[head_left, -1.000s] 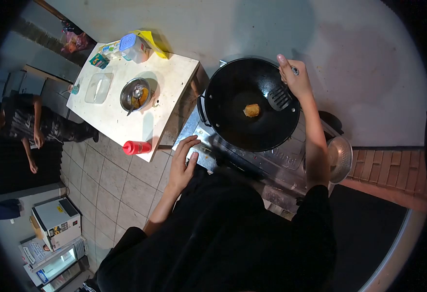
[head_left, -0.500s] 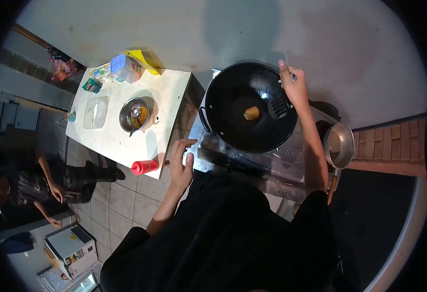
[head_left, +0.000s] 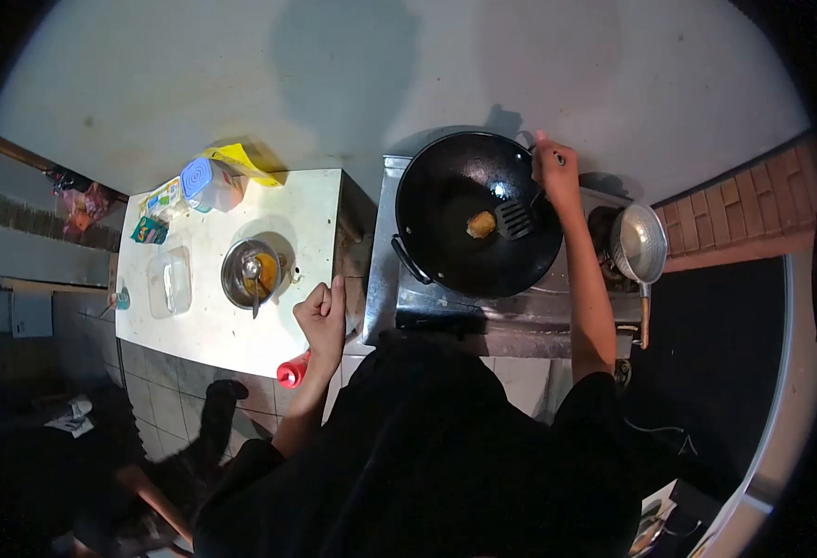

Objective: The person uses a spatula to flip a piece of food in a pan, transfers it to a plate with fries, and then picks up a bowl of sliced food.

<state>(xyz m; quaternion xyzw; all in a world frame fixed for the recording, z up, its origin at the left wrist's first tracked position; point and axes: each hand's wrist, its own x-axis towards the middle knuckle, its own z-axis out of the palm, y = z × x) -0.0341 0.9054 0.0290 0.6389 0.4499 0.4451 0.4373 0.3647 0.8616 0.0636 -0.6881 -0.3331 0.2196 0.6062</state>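
— Where is the browned piece (head_left: 481, 224) lying?
— Inside the wok (head_left: 464, 265), just beside the slotted spatula (head_left: 516, 219) your right hand (head_left: 556, 173) is gripping.
— And your left hand (head_left: 321, 321)?
— It is curling, one digit extending, well apart from the browned piece, near the red bottle (head_left: 291, 372).

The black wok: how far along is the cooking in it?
Done, apparently: the one food piece in the wok is browned on top. In hand: the right hand holds a slotted spatula, its blade right by the piece. Left, probably: taking the piece out, as it lies in the wok. Its underside is hidden, so doneness there is unclear.
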